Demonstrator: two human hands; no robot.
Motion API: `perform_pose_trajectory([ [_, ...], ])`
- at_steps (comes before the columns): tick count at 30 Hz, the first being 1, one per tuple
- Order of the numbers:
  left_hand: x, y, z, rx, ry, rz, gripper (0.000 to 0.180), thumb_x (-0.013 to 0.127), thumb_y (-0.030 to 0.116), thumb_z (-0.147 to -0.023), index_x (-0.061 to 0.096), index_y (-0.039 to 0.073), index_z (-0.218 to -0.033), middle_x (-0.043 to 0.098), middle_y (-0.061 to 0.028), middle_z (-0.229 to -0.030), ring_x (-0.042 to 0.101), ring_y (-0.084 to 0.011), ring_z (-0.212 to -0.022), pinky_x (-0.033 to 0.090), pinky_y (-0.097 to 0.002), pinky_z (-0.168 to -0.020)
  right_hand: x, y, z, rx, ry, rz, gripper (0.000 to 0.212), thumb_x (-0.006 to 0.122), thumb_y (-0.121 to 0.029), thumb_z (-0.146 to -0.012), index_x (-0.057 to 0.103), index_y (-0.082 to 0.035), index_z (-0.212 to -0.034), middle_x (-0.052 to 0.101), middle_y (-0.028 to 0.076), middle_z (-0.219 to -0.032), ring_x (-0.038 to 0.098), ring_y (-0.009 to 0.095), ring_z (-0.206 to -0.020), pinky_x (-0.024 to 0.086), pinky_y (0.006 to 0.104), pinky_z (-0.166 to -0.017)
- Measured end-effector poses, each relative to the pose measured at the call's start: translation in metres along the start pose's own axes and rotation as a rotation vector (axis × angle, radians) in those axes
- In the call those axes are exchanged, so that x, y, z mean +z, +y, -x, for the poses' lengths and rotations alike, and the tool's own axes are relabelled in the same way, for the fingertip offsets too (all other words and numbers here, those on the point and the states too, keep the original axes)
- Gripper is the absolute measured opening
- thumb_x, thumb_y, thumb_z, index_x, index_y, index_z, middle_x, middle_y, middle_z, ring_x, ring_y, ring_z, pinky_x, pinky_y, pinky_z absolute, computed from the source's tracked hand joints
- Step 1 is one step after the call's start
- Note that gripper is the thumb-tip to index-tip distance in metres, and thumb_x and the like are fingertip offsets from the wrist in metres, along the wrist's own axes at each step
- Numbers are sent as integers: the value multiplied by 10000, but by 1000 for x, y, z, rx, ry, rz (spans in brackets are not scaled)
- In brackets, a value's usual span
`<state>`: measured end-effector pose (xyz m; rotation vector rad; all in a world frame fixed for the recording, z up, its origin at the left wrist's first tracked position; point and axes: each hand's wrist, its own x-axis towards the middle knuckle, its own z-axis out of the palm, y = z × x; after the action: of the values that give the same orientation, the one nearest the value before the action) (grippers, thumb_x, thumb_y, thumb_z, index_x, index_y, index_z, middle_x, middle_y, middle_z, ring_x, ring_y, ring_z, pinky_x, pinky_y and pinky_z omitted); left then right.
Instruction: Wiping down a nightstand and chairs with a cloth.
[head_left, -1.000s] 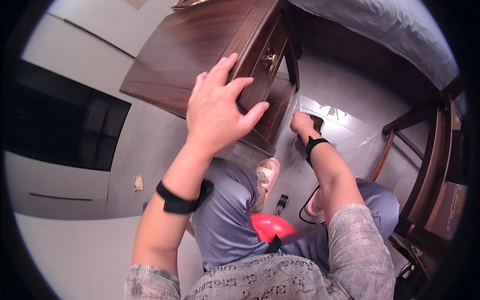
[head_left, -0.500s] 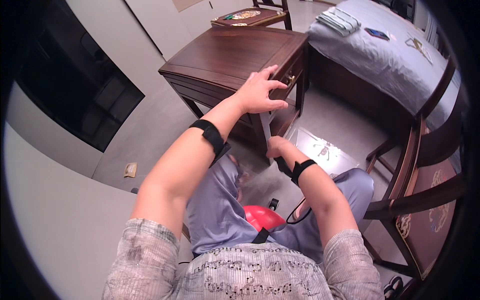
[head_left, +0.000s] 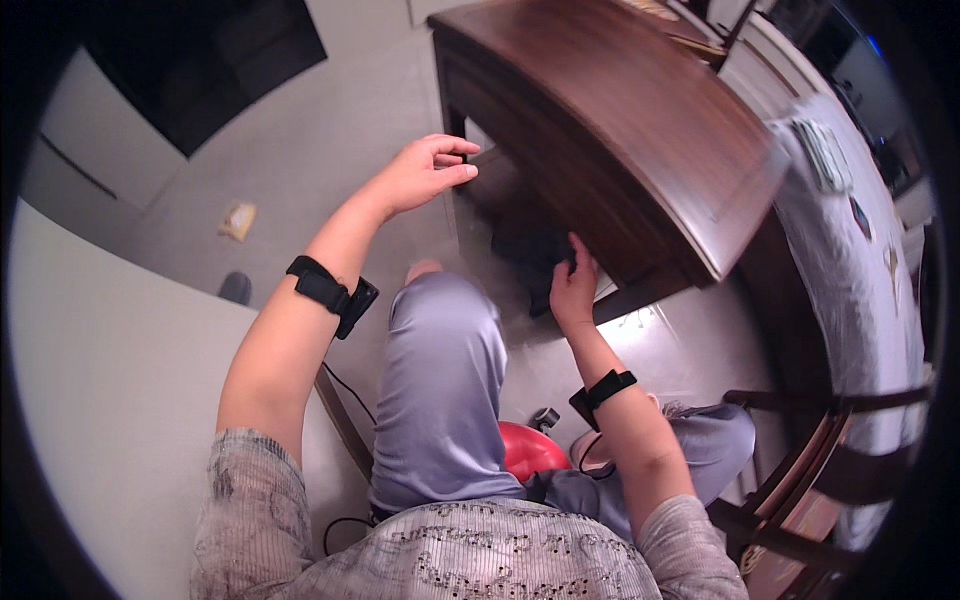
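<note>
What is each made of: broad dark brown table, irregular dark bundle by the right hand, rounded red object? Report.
Broad dark brown table: probably varnished wood; faint streaky grain, soft sheen. Irregular dark bundle: possibly matte cloth; limp outline, shadow leaves it open. Rounded red object: smooth, glossy, perhaps plastic or rubber; bright highlight.

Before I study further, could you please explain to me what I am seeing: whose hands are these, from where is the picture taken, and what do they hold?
There is no robot here: these are a person's two bare hands, seen from a camera on that person's head, looking down. The wide lens bends straight edges. Each forearm wears a black band.

The left hand shows nothing held; its fingers are spread beside a dark wooden table. The right hand is by a dark thing, perhaps cloth, low beside the table; I cannot tell whether it grips it.

A small yellowish packet lies on the floor.
</note>
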<state>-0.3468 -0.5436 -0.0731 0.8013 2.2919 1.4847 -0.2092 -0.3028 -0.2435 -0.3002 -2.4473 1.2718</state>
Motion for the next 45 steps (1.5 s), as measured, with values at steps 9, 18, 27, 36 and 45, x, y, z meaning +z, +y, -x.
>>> perform_pose_trajectory([
  [9, 52, -230, 16, -257, 113, 107, 415, 683, 261, -828, 641, 48, -1182, 651, -184, -1110, 639, -303, -1001, 507, -375, -882, 78, 111, -14, 448, 104, 737, 787, 449, -573, -929, 180, -134, -1525, 121, 326, -1527, 144, 558, -1380, 207, 582, -1123],
  [18, 71, -295, -11, -345, 44, 164, 395, 646, 249, -876, 604, 91, -1235, 630, -141, -1148, 603, -259, -1063, 490, -377, -881, 97, 173, -98, 572, -134, 1041, 554, 272, -485, -1003, 293, -240, -1498, 228, 117, -1570, 267, 411, -1399, 281, 630, -1061],
  [27, 101, -323, -64, -149, -53, 57, 379, 628, 240, -877, 601, 91, -1224, 548, -149, -1236, 548, -298, -1129, 455, -378, -971, 82, 222, -167, 394, -446, 1638, 319, 427, -202, -977, 531, -97, -1260, 438, 243, -1371, 529, 418, -1156, 532, 513, -858],
  [36, 63, -327, -61, -377, -263, 252, 354, 630, 202, -893, 600, 93, -1229, 549, -120, -1189, 587, -215, -1028, 486, -332, -874, 233, 178, -353, -561, -265, 1042, 596, 388, -560, -945, 435, -219, -1432, 396, 67, -1498, 383, 314, -1360, 318, 430, -1102],
  [45, 28, -341, -72, -425, -25, 303, 319, 591, 163, -926, 598, 86, -1236, 640, -85, -1036, 602, -163, -953, 492, -302, -844, 186, 172, -244, 117, -53, 1076, 603, 338, -545, -960, 414, -192, -1443, 354, 105, -1518, 365, 315, -1371, 330, 515, -1073],
])
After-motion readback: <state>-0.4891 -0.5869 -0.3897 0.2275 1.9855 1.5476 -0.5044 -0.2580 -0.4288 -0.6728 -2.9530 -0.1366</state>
